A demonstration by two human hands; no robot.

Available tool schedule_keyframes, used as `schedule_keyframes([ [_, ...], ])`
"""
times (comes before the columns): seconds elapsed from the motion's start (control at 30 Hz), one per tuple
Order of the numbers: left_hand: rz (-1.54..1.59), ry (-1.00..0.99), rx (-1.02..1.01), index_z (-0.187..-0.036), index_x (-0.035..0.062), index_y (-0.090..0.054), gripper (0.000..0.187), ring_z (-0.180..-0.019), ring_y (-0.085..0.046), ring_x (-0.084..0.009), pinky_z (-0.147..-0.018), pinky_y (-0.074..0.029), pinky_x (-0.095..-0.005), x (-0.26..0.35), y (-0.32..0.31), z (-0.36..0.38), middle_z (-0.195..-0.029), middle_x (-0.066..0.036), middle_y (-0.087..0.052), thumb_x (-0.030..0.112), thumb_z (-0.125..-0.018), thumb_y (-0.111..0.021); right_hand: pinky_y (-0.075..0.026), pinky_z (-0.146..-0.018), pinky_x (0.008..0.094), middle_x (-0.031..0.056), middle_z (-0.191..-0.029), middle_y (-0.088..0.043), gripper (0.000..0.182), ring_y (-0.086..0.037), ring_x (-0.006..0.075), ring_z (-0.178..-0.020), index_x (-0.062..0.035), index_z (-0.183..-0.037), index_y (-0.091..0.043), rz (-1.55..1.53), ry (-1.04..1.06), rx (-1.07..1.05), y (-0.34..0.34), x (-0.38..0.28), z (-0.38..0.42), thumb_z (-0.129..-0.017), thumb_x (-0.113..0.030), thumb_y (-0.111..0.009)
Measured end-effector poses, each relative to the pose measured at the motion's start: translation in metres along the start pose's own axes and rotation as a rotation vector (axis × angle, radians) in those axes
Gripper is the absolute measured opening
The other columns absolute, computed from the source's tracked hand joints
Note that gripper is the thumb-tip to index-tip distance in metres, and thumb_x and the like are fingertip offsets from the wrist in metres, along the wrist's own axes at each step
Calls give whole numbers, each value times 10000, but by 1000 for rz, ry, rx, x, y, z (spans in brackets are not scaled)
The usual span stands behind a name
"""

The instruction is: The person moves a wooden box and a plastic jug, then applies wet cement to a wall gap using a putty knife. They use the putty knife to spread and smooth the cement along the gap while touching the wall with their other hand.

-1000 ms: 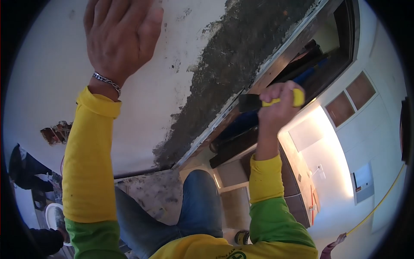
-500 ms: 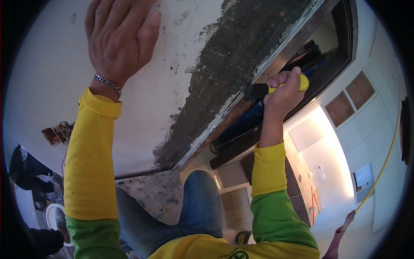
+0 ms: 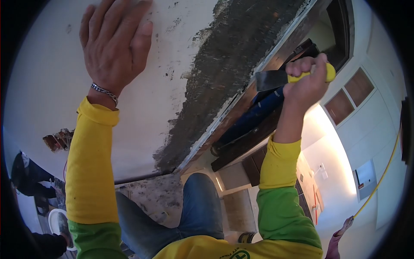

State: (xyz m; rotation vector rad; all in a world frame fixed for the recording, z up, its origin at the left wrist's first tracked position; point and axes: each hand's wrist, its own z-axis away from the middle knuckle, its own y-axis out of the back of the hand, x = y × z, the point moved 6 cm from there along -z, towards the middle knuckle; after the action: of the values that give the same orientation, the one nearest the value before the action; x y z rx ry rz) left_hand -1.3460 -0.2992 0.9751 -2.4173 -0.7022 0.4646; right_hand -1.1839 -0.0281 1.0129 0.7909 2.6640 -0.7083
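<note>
My left hand (image 3: 113, 49) lies against the white wall (image 3: 142, 116), fingers stretched out and pointing up. In my right hand (image 3: 307, 82) is a putty knife (image 3: 272, 80), gripped by its yellow handle. Its wide dark blade points left, toward the wooden frame along the wall's edge. A rough band of dark grey mortar (image 3: 220, 69) runs down the wall beside that edge, with ragged borders on the white side.
A broken hole (image 3: 58, 140) with wires opens in the wall at lower left. Beyond the wooden frame (image 3: 241, 105) is a lit room with cabinets. At lower right another person's hand (image 3: 346, 224) holds a yellow cord (image 3: 379, 177). A white bucket (image 3: 58, 222) stands near another person at lower left.
My right hand has moved right and slightly up with the putty knife, away from the wall edge, and more of the blade shows. My left hand stays on the wall.
</note>
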Motion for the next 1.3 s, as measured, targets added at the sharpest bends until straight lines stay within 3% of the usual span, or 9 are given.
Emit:
schedule_keyframes([
  [0.07,-6,-9,2,-1096,2,-703,380,-1372,-450,-352,-1180,-238,-509,-2,45,-7,-1360,-201,-583,263,-969,-459,-429,-485,277,8,-625,-468,210,-469,110,-500,-73,-892,-520,245,-65,18,8,32,4,-968,-245,-614],
  [0.1,-345,-81,-647,-1093,2,-703,382,-1373,-449,-352,-1180,-238,-508,-5,39,0,-1360,-200,-582,267,-970,-458,-426,-495,271,5,-623,-464,193,-455,102,-503,-71,-898,-517,140,-126,-37,7,38,6,-968,-225,-609],
  [0.43,-319,-82,-622,-1080,-5,-706,390,-1369,-457,-345,-1183,-237,-501,-4,39,1,-1351,-197,-592,267,-977,-446,-440,-509,316,23,-670,-491,215,-481,135,-516,-80,-895,-523,-239,-215,-495,-6,24,-3,-1000,-268,-519],
  [0.53,-347,-94,-636,-1081,-7,-705,395,-1370,-456,-347,-1183,-237,-503,-4,38,-2,-1350,-198,-592,273,-980,-445,-450,-522,327,28,-686,-499,251,-494,151,-538,-88,-892,-529,-126,-136,-443,-9,13,-23,-1013,-301,-476],
  [0.7,-360,-101,-652,-1070,-13,-708,394,-1367,-459,-352,-1180,-241,-507,-4,38,-1,-1344,-201,-595,267,-982,-446,-551,-679,368,38,-734,-578,361,-640,182,-677,-92,-963,-608,-272,-33,-664,-26,-11,-41,-963,-452,-627],
  [0.83,-356,-100,-651,-1074,-15,-708,393,-1371,-455,-349,-1183,-240,-505,-3,39,-3,-1351,-199,-592,262,-983,-444,-525,-637,368,27,-678,-569,260,-614,190,-627,-123,-923,-627,-87,-296,-631,-35,28,-41,-956,-380,-649],
  [1.13,-370,-125,-672,-1179,4,-678,414,-1419,-401,-327,-1203,-190,-499,-9,35,5,-1429,-186,-538,288,-988,-445,-445,-495,375,41,-602,-479,112,-477,175,-469,-123,-863,-552,-153,-298,-442,-26,46,-37,-895,-206,-620],
  [1.2,-344,-95,-569,-1247,207,-672,378,-1380,-458,-228,-1188,-244,-425,-9,33,5,-1430,-13,-570,369,-1029,-409,-443,-493,368,41,-587,-461,123,-465,172,-465,-111,-843,-531,-135,-315,-496,-30,38,-37,-873,-190,-620],
  [1.3,-334,-80,-559,-1235,209,-683,375,-1376,-464,-219,-1189,-245,-416,-8,34,4,-1426,-6,-574,363,-1028,-411,-437,-487,358,41,-574,-442,122,-447,168,-457,-106,-837,-532,-281,-318,-458,-21,30,-52,-864,-177,-628],
])
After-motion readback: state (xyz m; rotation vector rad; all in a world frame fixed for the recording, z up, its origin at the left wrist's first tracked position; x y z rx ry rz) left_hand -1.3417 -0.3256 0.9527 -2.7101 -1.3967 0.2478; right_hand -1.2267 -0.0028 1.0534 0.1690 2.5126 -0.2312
